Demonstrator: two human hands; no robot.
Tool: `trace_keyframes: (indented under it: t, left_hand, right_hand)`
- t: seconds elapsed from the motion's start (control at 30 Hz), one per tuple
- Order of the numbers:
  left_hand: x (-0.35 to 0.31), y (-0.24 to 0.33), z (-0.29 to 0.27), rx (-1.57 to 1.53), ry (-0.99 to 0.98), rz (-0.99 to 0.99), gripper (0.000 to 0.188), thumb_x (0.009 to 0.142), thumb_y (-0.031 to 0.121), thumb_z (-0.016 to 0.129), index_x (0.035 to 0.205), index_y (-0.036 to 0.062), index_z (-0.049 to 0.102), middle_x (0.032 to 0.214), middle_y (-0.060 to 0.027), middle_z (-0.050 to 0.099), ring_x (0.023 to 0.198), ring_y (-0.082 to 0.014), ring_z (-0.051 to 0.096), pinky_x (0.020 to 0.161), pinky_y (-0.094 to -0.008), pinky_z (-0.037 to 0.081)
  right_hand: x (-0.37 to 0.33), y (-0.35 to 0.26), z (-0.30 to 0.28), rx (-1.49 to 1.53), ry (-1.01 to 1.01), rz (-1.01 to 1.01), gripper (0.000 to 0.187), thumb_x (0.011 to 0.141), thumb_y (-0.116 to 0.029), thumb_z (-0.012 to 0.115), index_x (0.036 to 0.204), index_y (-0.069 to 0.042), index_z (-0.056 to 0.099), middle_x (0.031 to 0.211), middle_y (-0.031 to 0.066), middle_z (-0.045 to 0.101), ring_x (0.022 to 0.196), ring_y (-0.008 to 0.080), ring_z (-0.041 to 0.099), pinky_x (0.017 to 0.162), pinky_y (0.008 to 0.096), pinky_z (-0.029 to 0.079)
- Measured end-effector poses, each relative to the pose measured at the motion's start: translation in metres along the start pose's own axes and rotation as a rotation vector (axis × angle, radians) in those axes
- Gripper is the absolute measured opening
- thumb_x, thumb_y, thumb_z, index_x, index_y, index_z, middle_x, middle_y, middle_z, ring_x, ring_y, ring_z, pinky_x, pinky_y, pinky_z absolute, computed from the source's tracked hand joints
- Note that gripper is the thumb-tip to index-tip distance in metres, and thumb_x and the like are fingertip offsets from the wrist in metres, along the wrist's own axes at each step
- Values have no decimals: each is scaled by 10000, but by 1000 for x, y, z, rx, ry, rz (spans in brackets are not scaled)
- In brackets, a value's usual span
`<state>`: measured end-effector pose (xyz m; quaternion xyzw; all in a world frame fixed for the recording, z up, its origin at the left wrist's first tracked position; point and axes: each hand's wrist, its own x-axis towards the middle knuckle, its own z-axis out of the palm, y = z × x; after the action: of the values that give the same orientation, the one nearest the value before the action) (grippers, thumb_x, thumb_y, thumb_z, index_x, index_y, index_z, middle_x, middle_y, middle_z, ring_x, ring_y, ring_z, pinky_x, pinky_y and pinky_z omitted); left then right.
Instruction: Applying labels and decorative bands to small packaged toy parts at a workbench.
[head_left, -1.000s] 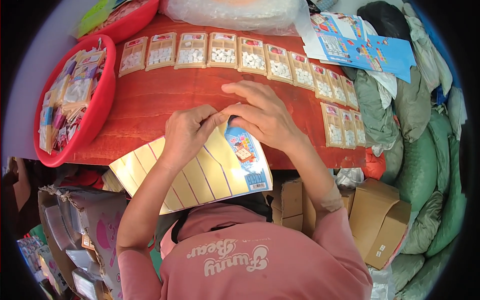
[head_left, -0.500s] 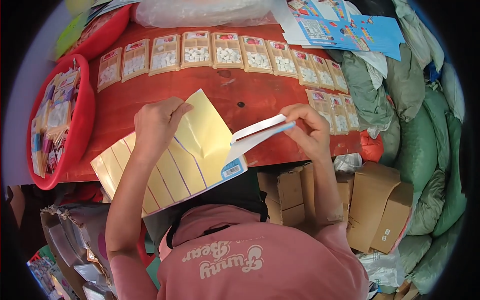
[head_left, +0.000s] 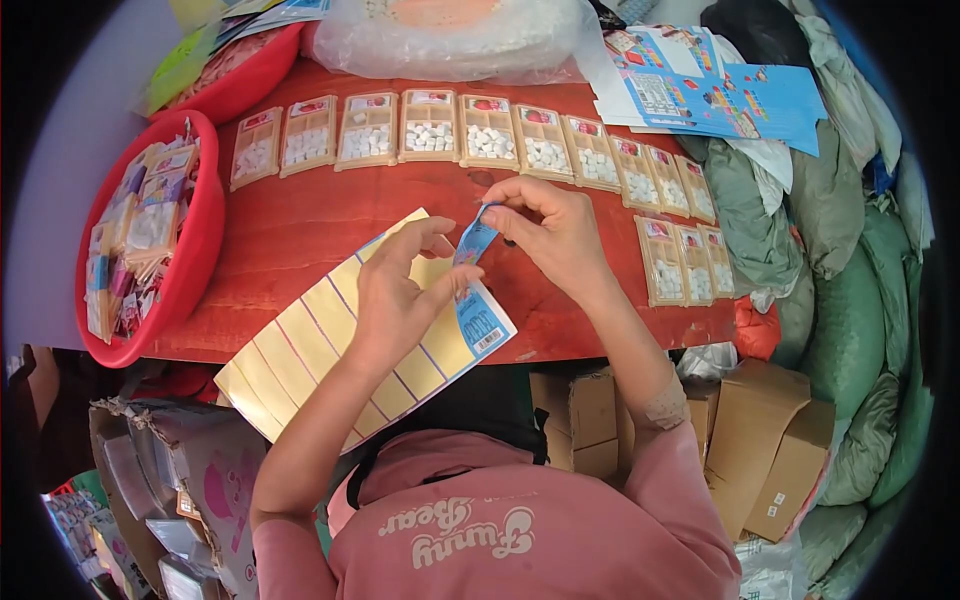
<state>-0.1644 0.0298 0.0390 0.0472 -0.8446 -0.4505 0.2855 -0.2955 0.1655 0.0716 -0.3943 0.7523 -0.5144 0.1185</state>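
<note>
A label sheet (head_left: 330, 345) with bare yellow backing and coloured dividing lines slants across the table's front edge. At its right end remains a blue printed label strip with a barcode (head_left: 487, 338). My right hand (head_left: 550, 228) pinches the upper end of a narrow blue sticker (head_left: 474, 240), curled up above the sheet. Over the sheet, my left hand (head_left: 398, 300) has its thumb and forefinger apart; the thumb is by the sticker's lower end, and whether it touches cannot be told. Several small beige compartment trays (head_left: 430, 127) holding white cubes stand in a curved row beyond my hands.
A red basin (head_left: 205, 235) full of small packs stands at the left, a second red basin (head_left: 240, 80) behind it. Clear plastic bagging (head_left: 450, 45) and blue printed sheets (head_left: 735, 100) lie at the back. Green sacks (head_left: 840, 330) line the right; cardboard boxes (head_left: 760, 440) stand below.
My left hand has left the sheet's far corner and come beside the sticker. My right hand has moved left, and the strip it holds now shows blue instead of white. The view has shifted slightly.
</note>
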Motion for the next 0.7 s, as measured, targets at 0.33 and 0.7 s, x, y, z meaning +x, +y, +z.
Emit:
trace_keyframes:
  t: [0.33,0.7]
  left_hand:
    - [1,-29,5,-793,-71,-498,306,861,35,568,1165,37,526,891,-18,584,791,-99,575,699,-241,479]
    - [14,-36,11,-565,43,-495,156,900,80,544,920,-10,670,730,-27,629,563,-62,554,523,-213,473]
  right_hand:
    - [4,-3,6,-44,-113,-149,406,788,-70,692,1158,-33,529,815,33,656,766,78,604,692,236,474]
    - [-12,-13,-3,172,-235,5,437,801,-37,678,1185,-21,469,848,47,618,808,91,595,731,223,451]
